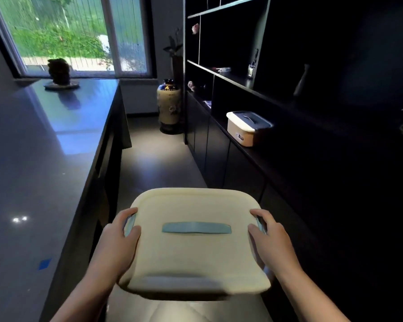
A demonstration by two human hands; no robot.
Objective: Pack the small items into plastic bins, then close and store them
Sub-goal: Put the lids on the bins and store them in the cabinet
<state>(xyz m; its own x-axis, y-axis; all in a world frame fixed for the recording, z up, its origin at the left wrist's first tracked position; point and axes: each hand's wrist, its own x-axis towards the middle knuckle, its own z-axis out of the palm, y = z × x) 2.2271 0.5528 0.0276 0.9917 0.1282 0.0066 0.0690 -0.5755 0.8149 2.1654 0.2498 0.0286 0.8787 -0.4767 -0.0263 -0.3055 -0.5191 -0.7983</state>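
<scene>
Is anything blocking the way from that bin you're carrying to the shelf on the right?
Nothing visible does. Both hands hold the bin; the shelf beside the stored bin looks bare, though it is dark.

A patterned vase stands on the floor beside dark shelving.

Between the hands, the cream bin lid looks like smooth, matt plastic with a pale blue plastic handle. Left of the left hand, the dark countertop is glossy and mirror-like.
</scene>
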